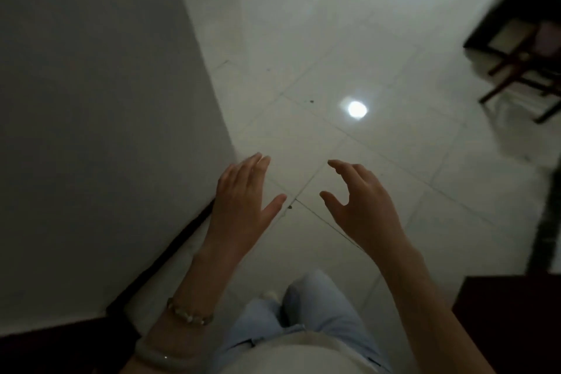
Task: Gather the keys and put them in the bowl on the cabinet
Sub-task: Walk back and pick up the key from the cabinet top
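Observation:
No keys, bowl or cabinet top show in the head view. My left hand (243, 200) is held out in front of me over the pale tiled floor, fingers stretched and apart, holding nothing. A beaded bracelet and a pale bangle sit on that wrist. My right hand (361, 203) hovers beside it, about a hand's width to the right, fingers curved and spread, also holding nothing. Below the hands I see my light trousers.
A grey wall (91, 100) with a dark skirting fills the left side. White glossy floor tiles (334, 55) stretch ahead with a bright light reflection. A dark wooden table and stool (522, 49) stand at the upper right. Dark furniture (510, 319) sits at the lower right.

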Action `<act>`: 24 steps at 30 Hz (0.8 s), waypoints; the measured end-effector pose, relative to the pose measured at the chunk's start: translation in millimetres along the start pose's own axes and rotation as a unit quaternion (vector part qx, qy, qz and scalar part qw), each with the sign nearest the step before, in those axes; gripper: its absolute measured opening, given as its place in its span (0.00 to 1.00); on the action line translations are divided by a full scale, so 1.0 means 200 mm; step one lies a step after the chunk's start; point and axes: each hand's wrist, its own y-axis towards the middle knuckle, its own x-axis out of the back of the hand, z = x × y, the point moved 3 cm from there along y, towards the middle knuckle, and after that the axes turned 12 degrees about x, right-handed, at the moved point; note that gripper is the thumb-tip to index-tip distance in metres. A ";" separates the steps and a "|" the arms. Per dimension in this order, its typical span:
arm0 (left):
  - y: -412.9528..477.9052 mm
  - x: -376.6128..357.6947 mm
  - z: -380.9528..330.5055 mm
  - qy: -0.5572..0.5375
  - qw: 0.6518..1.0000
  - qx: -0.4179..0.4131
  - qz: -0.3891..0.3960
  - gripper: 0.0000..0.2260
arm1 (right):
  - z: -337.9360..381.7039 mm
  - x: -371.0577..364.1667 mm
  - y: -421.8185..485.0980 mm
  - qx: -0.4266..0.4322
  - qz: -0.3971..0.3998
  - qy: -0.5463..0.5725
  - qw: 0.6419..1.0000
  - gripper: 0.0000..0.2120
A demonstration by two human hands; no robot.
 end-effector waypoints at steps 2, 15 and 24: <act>0.09 -0.06 -0.09 -0.006 0.999 -0.046 0.017 0.27 | -0.08 0.06 -0.02 -0.041 -0.024 -0.015 0.999 0.25; 0.72 -0.53 -0.91 -0.023 0.967 -0.235 0.094 0.28 | -0.85 0.45 0.04 -0.205 -0.140 -0.080 0.965 0.25; 1.10 -0.82 -1.59 -0.062 0.947 -0.285 0.137 0.29 | -1.43 0.84 0.15 -0.261 -0.172 -0.111 0.943 0.25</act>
